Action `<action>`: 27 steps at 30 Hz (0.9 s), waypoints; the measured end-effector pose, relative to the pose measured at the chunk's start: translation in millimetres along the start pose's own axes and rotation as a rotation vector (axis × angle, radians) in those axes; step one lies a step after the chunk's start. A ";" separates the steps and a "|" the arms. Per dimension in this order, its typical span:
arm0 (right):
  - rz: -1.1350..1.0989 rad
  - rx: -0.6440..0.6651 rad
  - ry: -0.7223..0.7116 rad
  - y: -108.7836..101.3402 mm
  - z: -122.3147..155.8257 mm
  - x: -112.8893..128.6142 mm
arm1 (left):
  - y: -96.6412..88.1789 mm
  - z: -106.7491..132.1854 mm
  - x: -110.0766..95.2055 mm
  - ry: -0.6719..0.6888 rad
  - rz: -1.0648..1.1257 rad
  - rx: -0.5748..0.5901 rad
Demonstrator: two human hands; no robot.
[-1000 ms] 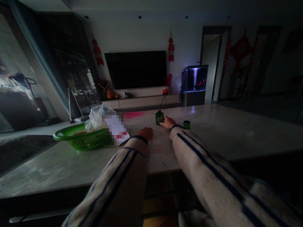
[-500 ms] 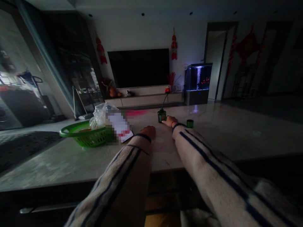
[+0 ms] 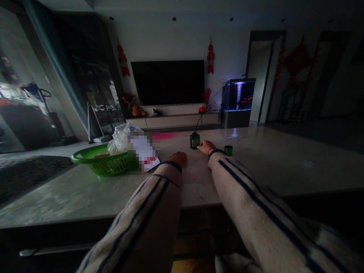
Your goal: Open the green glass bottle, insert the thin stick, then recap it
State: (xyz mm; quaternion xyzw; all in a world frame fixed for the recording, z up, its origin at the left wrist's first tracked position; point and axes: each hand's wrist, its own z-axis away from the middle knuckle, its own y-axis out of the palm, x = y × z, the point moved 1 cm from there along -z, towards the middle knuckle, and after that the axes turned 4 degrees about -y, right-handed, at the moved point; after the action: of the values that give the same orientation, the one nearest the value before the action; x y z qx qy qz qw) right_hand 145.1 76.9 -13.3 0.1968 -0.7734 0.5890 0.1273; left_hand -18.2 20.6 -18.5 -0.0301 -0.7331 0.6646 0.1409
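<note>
Both my arms, in striped cream sleeves, reach out over a pale stone table [image 3: 284, 167]. My right hand [image 3: 206, 146] lies beside a small green bottle [image 3: 195, 140] with a thin dark stick standing out of it; its fingertips touch or nearly touch the bottle. A little green cap [image 3: 228, 150] sits just right of that wrist. My left hand [image 3: 178, 159] rests on the tabletop with its fingers curled under; nothing shows in it. A reddish smear marks the table beyond the hands.
A green plastic basket [image 3: 93, 165] with a clear plastic bag and a blurred white packet stands at the left. Beyond the table are a dark television, a low cabinet, red hanging ornaments and a lit fish tank [image 3: 238, 100]. The room is dim.
My right hand has eased back slightly from the green bottle. The view has shifted a little; the left hand stays where it was.
</note>
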 end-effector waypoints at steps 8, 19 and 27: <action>0.069 -0.129 -0.077 -24.1 26.7 9.1 | -27.2 17.8 3.0 -0.151 0.066 -0.146; 0.497 0.056 -0.237 -29.6 51.1 6.1 | -43.2 30.5 2.4 -0.154 -0.216 -0.274; 0.287 -0.164 -0.281 -34.8 41.7 2.8 | -33.2 25.7 7.2 -0.171 -0.158 -0.131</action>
State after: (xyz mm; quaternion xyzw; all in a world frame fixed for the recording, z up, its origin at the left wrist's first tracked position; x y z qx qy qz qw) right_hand 159.8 28.4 6.4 0.1536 -0.8490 0.5030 -0.0515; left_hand -26.7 -6.4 13.3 0.0753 -0.7844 0.6023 0.1277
